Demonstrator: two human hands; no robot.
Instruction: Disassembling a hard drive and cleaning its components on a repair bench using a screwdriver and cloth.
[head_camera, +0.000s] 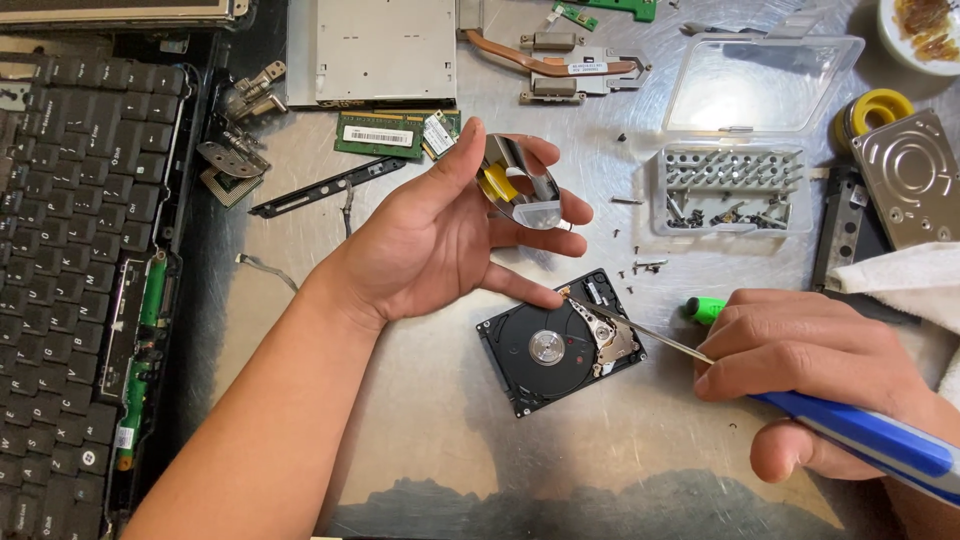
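**Drive opened, platter lifted out, arm assembly still in place**

A shiny platter (522, 188) is held in the left hand (440, 235), pinched between thumb and upper fingers, while a lower finger is pressed down on the corner of the open drive (560, 343). A blue-handled screwdriver (860, 435) is gripped in the clenched right hand (800, 365), and its thin tip is laid against the actuator arm at the drive's upper right corner.

The drive lies on the table (420, 440), just below the left hand and touching its finger. Its cover has been removed and one platter is out; the spindle hub and the arm assembly are still seated, so, as judged from this, the stripping is perhaps half done. Loose screws (640, 268) are scattered just above the drive.

Further out, a clear plastic bit case (735, 190) stands open, its lid tilted back and its grey tray holding bits and screws. A second drive (912, 180), closed and silver, lies at the right edge beside a yellow roll (878, 108) and a white cloth (900, 280). A green memory module (385, 133) with a white rectangular barcode label lies above the left hand; a copper heat pipe (555, 65) with a small white sticker and a flat silver optical unit (372, 50) are set along the top. A black laptop keyboard (80, 220) fills the left side.
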